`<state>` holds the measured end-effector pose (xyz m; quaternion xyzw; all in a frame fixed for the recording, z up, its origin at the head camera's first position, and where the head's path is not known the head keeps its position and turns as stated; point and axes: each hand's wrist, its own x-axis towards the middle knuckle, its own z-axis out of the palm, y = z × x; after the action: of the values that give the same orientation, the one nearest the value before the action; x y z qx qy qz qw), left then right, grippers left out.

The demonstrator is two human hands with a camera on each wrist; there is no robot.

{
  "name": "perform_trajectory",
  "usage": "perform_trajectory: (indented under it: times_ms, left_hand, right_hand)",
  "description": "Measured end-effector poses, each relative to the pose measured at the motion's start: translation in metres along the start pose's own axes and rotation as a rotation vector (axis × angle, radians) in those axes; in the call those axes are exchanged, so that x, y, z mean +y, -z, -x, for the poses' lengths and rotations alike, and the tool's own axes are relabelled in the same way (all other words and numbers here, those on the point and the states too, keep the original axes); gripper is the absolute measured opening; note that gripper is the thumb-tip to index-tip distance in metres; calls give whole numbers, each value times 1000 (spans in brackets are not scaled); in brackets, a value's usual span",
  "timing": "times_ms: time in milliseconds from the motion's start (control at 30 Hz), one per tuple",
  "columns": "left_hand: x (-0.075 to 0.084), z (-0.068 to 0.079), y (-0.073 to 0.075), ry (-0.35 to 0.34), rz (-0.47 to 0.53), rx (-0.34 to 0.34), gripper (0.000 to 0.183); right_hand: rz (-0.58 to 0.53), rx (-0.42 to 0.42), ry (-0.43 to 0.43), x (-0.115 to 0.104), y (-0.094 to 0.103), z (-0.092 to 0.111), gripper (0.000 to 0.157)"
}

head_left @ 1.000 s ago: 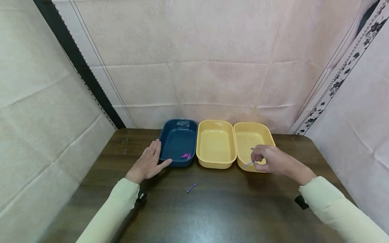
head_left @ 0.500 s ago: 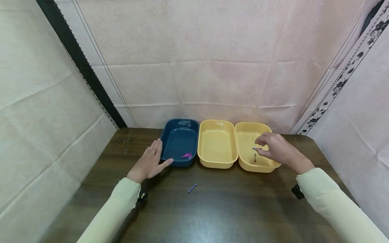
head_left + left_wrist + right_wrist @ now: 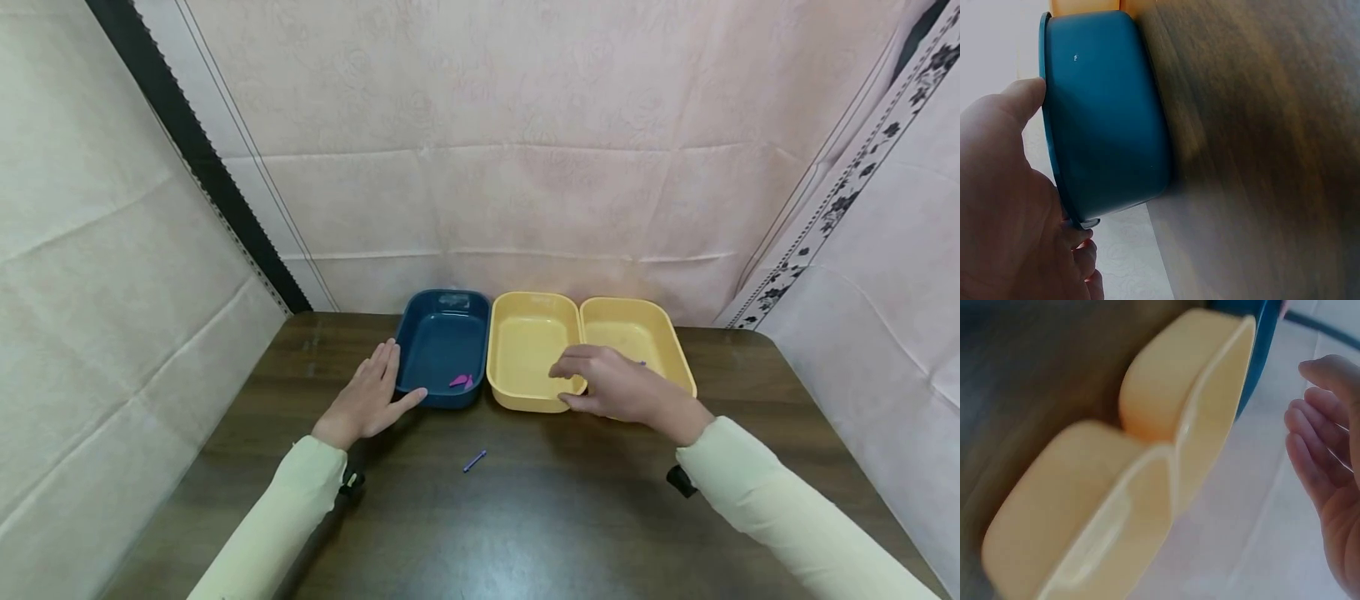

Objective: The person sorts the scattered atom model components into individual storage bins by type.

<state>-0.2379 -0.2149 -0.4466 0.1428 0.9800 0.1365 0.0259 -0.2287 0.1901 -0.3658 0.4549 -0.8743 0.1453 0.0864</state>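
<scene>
My left hand (image 3: 367, 393) rests against the left rim of the blue tray (image 3: 444, 333), fingers straight and thumb at its near corner. Small magenta pieces (image 3: 460, 381) lie inside that tray, too small to identify. My right hand (image 3: 603, 382) is above the two yellow trays, its fingers loosely bent with nothing between them, as the right wrist view shows. Beneath it are the middle yellow tray (image 3: 531, 342) and the right yellow tray (image 3: 630, 323). A bit of a small bluish piece (image 3: 642, 362) shows in the right tray; my hand hides the rest.
A short purple stick (image 3: 474, 461) lies on the brown table (image 3: 420, 533) in front of the trays. The three trays stand side by side near the table's back edge. Pale cloth (image 3: 525, 200) hangs behind them, with more cloth on both sides.
My right hand lets go of a thin purple stick in the right yellow tray, then moves left toward the middle tray. My left hand stays on the blue tray.
</scene>
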Motion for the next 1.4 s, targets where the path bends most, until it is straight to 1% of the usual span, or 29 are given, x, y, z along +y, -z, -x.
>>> perform_trajectory:
  times_ms: [133,300,500,567,700,867,1033,1167,1267,1400]
  left_hand:
    - [0,0,0,3,-4,2,103]
    - [1,-1,0,5,-7,0,104]
    - [1,-1,1,3,-7,4,104]
    - [2,-1,1,2,-8,6,104]
    - [2,-1,1,5,-9,3,103]
    - [0,-1,-1,9,-11,-1,105]
    - [-1,-1,-2,9,-10,-3,107]
    - [0,-1,-1,11,-11,0,106]
    - [0,-1,-1,15,-11,-2,107]
    - [0,-1,-1,16,-12,-12,108]
  right_hand:
    - [-59,-66,22,-16,-12,-13,26]
    - [-67,-128,53,-31,-32,-26,29]
    - [-107,-224,44,-41,-57,-34,29]
    - [-100,-250,48,-43,-66,-35,29]
    - [-100,-272,63,-45,-84,-39,26]
    - [-145,-282,71,-46,-106,-43,19]
    - [-118,-300,72,-46,-124,-47,11]
    - [-179,-322,48,-47,-129,-49,3]
    - [-223,-333,36,-48,-126,-47,5]
    - [-244,-326,27,-48,-117,-41,7]
